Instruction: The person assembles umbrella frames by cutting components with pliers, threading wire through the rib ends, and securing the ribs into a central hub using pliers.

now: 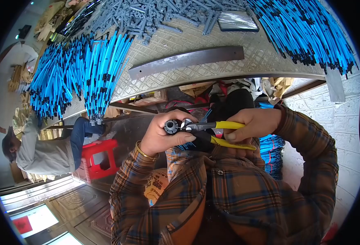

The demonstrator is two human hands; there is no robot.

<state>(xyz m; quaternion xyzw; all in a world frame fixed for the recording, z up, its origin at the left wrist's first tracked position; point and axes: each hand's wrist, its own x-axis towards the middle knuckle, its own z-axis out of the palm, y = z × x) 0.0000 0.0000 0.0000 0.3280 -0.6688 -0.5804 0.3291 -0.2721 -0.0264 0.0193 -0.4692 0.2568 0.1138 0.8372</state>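
My left hand [152, 139] is closed round a dark grey round fitting [171, 126] with a ribbed rim and a hole in its end. My right hand [256, 121] grips a pair of pliers [228, 125] with yellow handles, which are spread apart. The metal jaws of the pliers are right beside the fitting, between my left thumb and fingers. Whether the jaws bite on anything is too small to tell. Both hands are above my lap, in front of the table's near edge. Some thin blue strands show behind the pliers and under my left thumb.
On the patterned table [163, 86] lie a curved metal strip [188, 61], a heap of grey plastic fittings [159, 16], blue rods with black ends [102, 69], more blue rods [306, 30] and a clear-wrapped pack [238, 21]. A person [45, 153] and a red stool [100, 159] are at left.
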